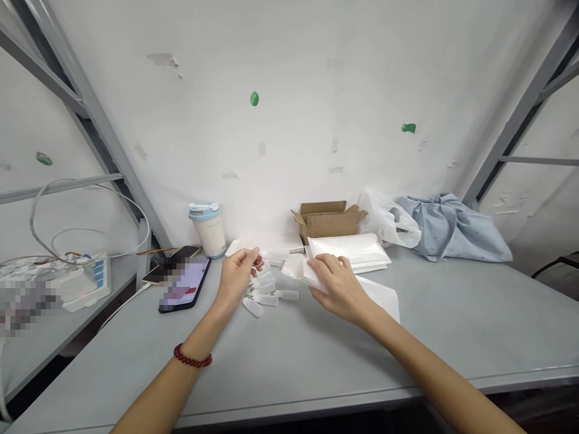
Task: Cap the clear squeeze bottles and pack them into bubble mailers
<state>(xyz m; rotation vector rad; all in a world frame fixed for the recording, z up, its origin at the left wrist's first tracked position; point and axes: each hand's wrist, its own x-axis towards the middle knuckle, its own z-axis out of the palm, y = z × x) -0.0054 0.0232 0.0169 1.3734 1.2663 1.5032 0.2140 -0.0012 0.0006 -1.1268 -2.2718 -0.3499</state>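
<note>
My left hand (239,272) is closed in a pinch on a small translucent plastic vial (275,257), whose end sticks out to the right of the fingers. Below it, several similar vials (265,289) lie in a loose heap on the grey table. My right hand (337,286) grips a white padded envelope (382,296), with fingers over its top and the thumb underneath. The envelope's left end, near the held vial, looks clear and seems to gape a little. Part of the envelope is hidden under my right hand and forearm.
Behind my right hand lies a stack of white bubble mailers (357,252), beside an open cardboard box (328,222). A plastic bag (389,220) and blue cloth (452,232) sit further right. Leftward are a lidded cup (208,232), a phone (187,288) and a power strip (93,283).
</note>
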